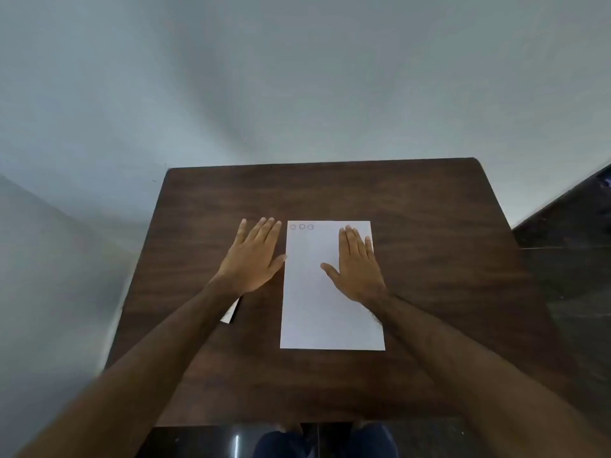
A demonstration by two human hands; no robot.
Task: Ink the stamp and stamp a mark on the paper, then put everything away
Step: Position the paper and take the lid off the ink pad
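A white sheet of paper (314,302) lies upright in the middle of a dark wooden table (429,259). Three small round stamp marks (301,227) sit in a row at its top left corner. My right hand (357,262) rests flat on the paper's right half, fingers spread, holding nothing. My left hand (254,256) lies flat on the table just left of the paper, its thumb touching the sheet's left edge. No stamp or ink pad is visible. A small white object (229,314) peeks out under my left forearm; most of it is hidden.
The table stands against a pale wall (297,94). A dark surface (568,242) lies to the right of the table. Below the table's near edge I see a dark floor and my knees in blue trousers (287,444).
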